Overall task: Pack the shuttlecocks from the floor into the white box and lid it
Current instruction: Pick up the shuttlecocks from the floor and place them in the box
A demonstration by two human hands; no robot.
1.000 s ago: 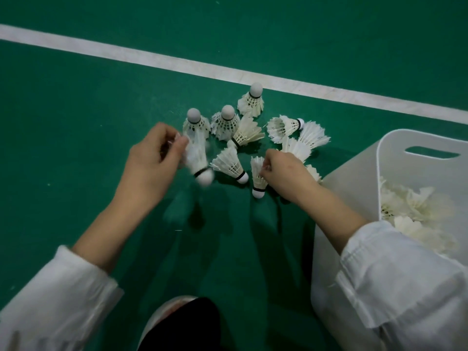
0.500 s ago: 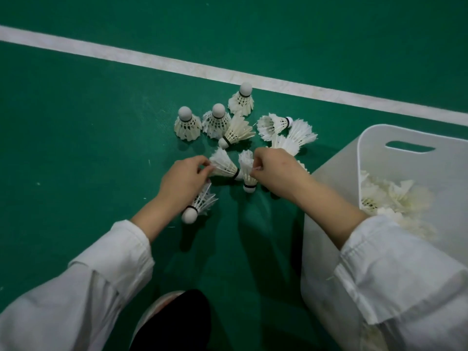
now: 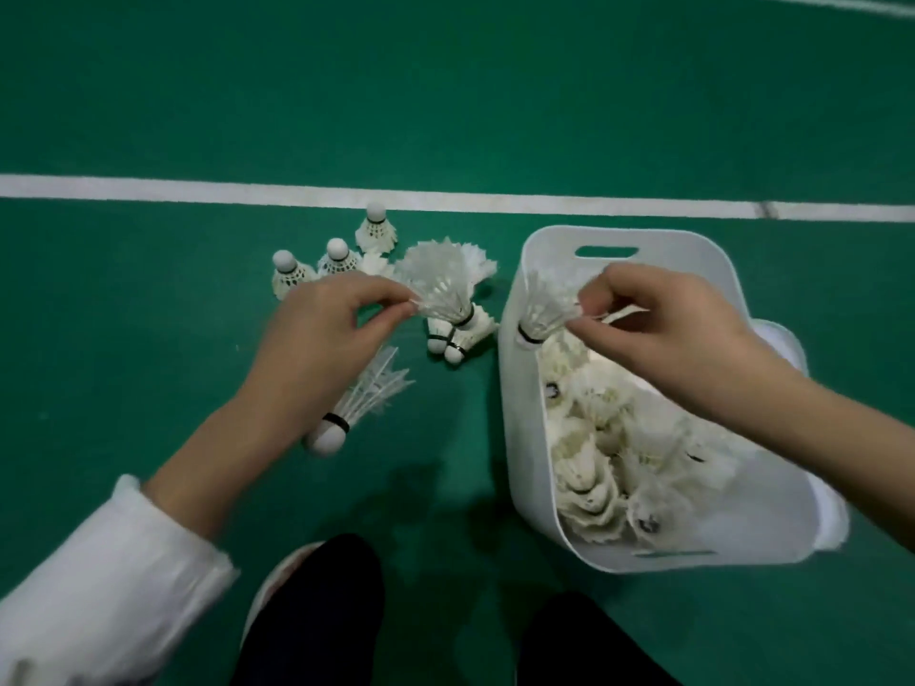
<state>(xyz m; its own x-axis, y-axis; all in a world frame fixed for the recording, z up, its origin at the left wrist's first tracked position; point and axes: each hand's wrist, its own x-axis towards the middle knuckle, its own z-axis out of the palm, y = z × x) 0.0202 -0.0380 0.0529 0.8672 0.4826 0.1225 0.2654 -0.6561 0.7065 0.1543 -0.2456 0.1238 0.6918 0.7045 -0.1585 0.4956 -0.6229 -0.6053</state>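
My left hand [image 3: 317,334] pinches the feathers of a white shuttlecock [image 3: 443,294] lifted over the floor, and a second shuttlecock [image 3: 359,401] hangs under its palm, cork down. My right hand [image 3: 658,329] holds another shuttlecock [image 3: 542,309] by its feathers over the near-left rim of the white box [image 3: 520,428]. Several shuttlecocks [image 3: 604,448] lie piled inside the box. Three shuttlecocks [image 3: 336,257] stand cork up on the green floor behind my left hand, and two more [image 3: 463,336] lie beside the box. No lid is in sight.
A white court line [image 3: 198,190] crosses the green floor behind the shuttlecocks. My dark trouser legs [image 3: 317,616] and a shoe fill the bottom middle. The box has a handle slot [image 3: 606,251] in its far wall.
My right hand has lifted a shuttlecock from the floor pile and carried it right, over the box. My left hand has raised another while keeping the one under its palm. The view has swung right.
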